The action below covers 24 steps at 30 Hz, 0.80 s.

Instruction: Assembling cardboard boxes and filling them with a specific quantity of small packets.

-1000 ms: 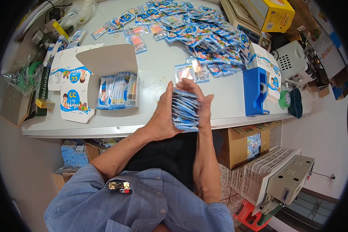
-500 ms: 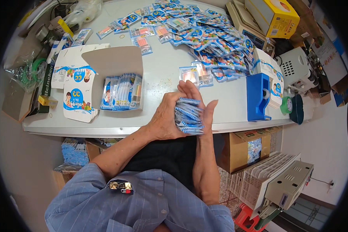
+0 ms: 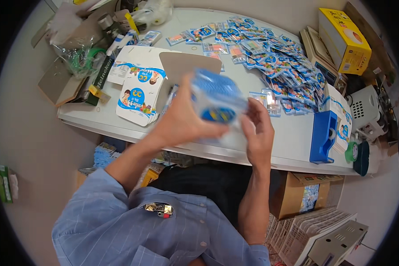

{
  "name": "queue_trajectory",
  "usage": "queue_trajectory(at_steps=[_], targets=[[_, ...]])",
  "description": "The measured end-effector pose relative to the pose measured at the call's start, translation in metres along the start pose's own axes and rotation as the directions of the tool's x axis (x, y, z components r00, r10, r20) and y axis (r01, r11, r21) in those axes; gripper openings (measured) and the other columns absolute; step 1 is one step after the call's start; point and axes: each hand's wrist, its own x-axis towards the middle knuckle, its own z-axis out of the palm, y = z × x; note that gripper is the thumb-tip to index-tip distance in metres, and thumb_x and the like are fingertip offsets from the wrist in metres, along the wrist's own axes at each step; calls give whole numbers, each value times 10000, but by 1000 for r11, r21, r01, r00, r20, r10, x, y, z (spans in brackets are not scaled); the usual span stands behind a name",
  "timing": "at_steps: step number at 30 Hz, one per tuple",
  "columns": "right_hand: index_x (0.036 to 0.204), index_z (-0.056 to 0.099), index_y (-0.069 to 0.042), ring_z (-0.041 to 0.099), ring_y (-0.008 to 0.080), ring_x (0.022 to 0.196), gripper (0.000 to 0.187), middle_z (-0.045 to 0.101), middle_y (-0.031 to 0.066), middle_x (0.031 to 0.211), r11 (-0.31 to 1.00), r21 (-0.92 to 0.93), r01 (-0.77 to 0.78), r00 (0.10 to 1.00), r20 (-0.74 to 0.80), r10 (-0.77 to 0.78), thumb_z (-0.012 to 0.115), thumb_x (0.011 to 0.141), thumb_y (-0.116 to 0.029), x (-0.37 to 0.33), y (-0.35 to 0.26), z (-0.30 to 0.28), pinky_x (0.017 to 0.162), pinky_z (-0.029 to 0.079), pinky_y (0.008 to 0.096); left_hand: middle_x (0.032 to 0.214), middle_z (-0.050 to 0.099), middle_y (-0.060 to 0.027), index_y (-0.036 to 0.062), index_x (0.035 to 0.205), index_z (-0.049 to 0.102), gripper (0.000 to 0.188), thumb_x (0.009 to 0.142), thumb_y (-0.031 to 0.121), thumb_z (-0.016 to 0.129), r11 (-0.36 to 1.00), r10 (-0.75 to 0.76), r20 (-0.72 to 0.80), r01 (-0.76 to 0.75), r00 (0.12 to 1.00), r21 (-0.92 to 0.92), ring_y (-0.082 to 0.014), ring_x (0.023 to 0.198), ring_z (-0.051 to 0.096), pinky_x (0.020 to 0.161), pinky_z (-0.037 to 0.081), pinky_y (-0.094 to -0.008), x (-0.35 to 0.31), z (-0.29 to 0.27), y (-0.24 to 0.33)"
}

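A thick stack of small blue-and-white plastic packets is gripped in my left hand, raised over the table's front part and blurred by motion. My right hand is at the stack's right side, thumb and fingers apart; whether its fingertips touch the packets I cannot tell. Just behind my left hand stands an open carton with its grey-brown inside flap up; the hand and stack hide most of it. Flat printed cartons lie piled to its left. Two or three loose packets lie beyond my right hand.
A large heap of packets covers the back right of the white table. Along the right stand a blue tape dispenser, more flat cartons and a yellow box. A cardboard box is below the table edge.
My left hand has lifted the stack and tilted it, moving toward the open carton. My right hand has come off the stack's side, fingers now parted. The whole view has shifted.
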Motion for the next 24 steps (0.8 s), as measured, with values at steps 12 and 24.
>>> queue_trajectory(at_steps=[12, 24], targets=[[1014, 710, -41, 667, 373, 879, 170, 676, 170, 949, 921, -280, 270, 928, 332, -171, 639, 957, -185, 23, 34, 45, 805, 537, 429, 1131, 681, -124, -9, 1424, 462, 979, 589, 187, 931, 891, -337, 28, 310, 941, 332, -229, 1013, 673, 902, 547, -341, 50, -56, -2], [977, 692, -12, 681, 325, 834, 151, 694, 162, 937, 919, -298, 257, 941, 295, -167, 655, 935, -152, 21, 38, 50, 769, 545, 390, 1362, 586, -326, -147, 1433, 408, 1313, 548, 720, 845, 249, -223, -333, 384, 916, 889, -382, 1255, 632, 1031, 535, -428, 50, -16, -32]])
